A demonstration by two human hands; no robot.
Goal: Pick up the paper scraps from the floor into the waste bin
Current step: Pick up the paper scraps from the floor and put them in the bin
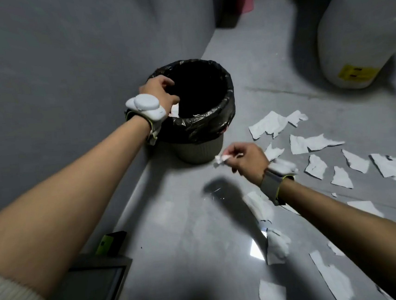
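Right hand [247,158] fingers pinch a scrap [221,159]; left hand [160,91] fingers grip bin rim [228,91].

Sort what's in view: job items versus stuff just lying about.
Job: waste bin with black liner, held by the left hand; crumpled scrap pinched in the right hand; paper scraps on the floor.

Lying about: pink container; white drum; green-edged phone.

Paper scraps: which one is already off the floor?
The crumpled scrap pinched in the right hand, just outside the waste bin; the others lie flat on the floor.
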